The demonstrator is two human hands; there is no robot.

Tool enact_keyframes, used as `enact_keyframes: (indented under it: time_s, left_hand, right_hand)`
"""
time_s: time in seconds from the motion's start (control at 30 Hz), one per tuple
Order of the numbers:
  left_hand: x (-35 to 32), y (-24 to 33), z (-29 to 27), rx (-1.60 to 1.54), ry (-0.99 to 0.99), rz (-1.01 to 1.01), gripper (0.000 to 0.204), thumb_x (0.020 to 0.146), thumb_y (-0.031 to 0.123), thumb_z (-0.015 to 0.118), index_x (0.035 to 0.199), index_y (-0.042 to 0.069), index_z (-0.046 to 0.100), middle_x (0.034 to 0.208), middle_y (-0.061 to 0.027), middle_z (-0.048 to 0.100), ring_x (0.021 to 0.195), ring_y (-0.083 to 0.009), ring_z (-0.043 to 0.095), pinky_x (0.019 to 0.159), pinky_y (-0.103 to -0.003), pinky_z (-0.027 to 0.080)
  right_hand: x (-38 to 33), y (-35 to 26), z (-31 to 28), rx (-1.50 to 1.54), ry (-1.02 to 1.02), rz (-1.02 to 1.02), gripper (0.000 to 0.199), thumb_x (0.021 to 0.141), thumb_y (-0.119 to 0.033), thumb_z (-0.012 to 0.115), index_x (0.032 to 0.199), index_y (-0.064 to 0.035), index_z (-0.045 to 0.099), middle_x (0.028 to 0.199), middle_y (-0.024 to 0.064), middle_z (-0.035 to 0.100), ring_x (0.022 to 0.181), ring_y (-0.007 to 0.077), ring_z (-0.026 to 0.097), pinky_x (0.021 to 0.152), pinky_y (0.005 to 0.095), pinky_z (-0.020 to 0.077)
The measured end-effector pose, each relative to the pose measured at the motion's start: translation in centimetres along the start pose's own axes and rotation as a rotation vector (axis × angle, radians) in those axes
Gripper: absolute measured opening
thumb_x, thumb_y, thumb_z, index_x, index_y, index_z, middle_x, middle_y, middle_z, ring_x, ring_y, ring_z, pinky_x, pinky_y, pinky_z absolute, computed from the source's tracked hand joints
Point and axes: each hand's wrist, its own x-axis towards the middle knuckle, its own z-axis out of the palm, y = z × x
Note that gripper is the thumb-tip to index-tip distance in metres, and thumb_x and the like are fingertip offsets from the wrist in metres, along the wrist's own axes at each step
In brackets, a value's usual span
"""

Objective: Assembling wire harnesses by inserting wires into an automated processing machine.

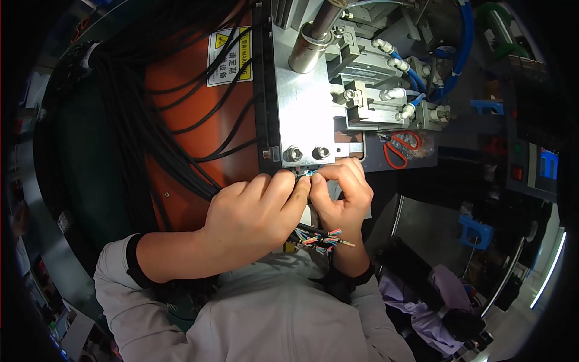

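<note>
— My left hand (256, 211) is pinched shut on the thin coloured wire ends (306, 174), thumb and forefinger tight together, right under the grey steel machine block (304, 114) with its two round bolts.

— And the other hand?

— My right hand (344, 193) is curled closed on the same wire ends from the other side, knuckles touching the left. Both press them to the slot at the block's lower edge.

— Where is the rest of the cable?

— The black cable bundle with stripped multicoloured tips (319, 237) hangs below my wrists, against my grey jacket (271, 314). More black cables (175, 120) drape over the orange machine panel (187, 151).

— What worries you?

— I judge my fingertips sit very close to the slot; a slip could nip them. The loose tips could also snag my sleeve and tug the wires out of line.
</note>
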Motion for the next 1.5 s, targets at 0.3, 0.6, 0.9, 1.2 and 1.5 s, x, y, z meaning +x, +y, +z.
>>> enact_keyframes:
  time_s: [0.3, 0.6, 0.9, 1.2, 1.5]
  left_hand:
    - [0.1, -0.9, 0.4, -0.102, 0.08, 0.027, 0.027, 0.071, 0.006, 0.063, 0.098, 0.003, 0.069, 0.074, -0.0023, 0.052, 0.058, -0.0125, 0.055, 0.046, -0.025, 0.037]
    - [-0.9, -1.1, -0.9, -0.03, -0.037, -0.05, 0.023, 0.073, 0.007, 0.062, 0.095, 0.001, 0.065, 0.076, -0.0021, 0.048, 0.06, -0.0109, 0.053, 0.051, -0.024, 0.041]
    - [-0.5, -1.7, -1.4, -0.133, 0.006, -0.041, 0.032, 0.071, 0.008, 0.06, 0.102, -0.001, 0.061, 0.077, -0.0023, 0.048, 0.062, -0.0114, 0.054, 0.053, -0.024, 0.043]
    - [-0.7, -3.2, 1.1, -0.102, 0.213, 0.202, 0.033, 0.075, 0.011, 0.059, 0.106, 0.0, 0.063, 0.093, -0.0033, 0.058, 0.073, -0.0146, 0.056, 0.066, -0.029, 0.047]
    - [-1.5, -4.2, 2.0, -0.159, 0.376, 0.277, 0.024, 0.078, 0.015, 0.06, 0.099, 0.004, 0.062, 0.1, -0.0037, 0.057, 0.08, -0.0147, 0.055, 0.071, -0.029, 0.046]
  right_hand:
    - [-1.1, 0.1, 0.7, 0.535, 0.002, 0.535, 0.006, 0.082, -0.002, 0.062, 0.08, -0.0008, 0.056, 0.075, -0.0002, 0.054, 0.072, 0.0086, 0.048, 0.066, 0.0244, 0.0396]
    - [-0.5, 0.6, 0.0, 0.407, 0.033, 0.267, 0.007, 0.082, -0.003, 0.066, 0.086, -0.0011, 0.061, 0.08, 0.0015, 0.059, 0.075, 0.0122, 0.054, 0.073, 0.0262, 0.0442]
    - [2.9, -2.4, -0.8, 0.226, -0.278, -0.494, 0.029, 0.064, -0.013, 0.069, 0.092, -0.0029, 0.068, 0.088, 0.0049, 0.065, 0.083, 0.0215, 0.062, 0.069, 0.0317, 0.0473]
    - [0.2, -1.4, -0.9, 0.022, -0.113, -0.483, 0.02, 0.068, -0.008, 0.077, 0.085, -0.0042, 0.067, 0.083, 0.0065, 0.065, 0.074, 0.0223, 0.062, 0.066, 0.0325, 0.0468]
    - [-2.3, -1.9, -2.2, -0.043, -0.086, -0.399, 0.018, 0.073, -0.006, 0.078, 0.085, -0.0053, 0.064, 0.079, 0.0064, 0.061, 0.073, 0.0248, 0.056, 0.069, 0.036, 0.0464]
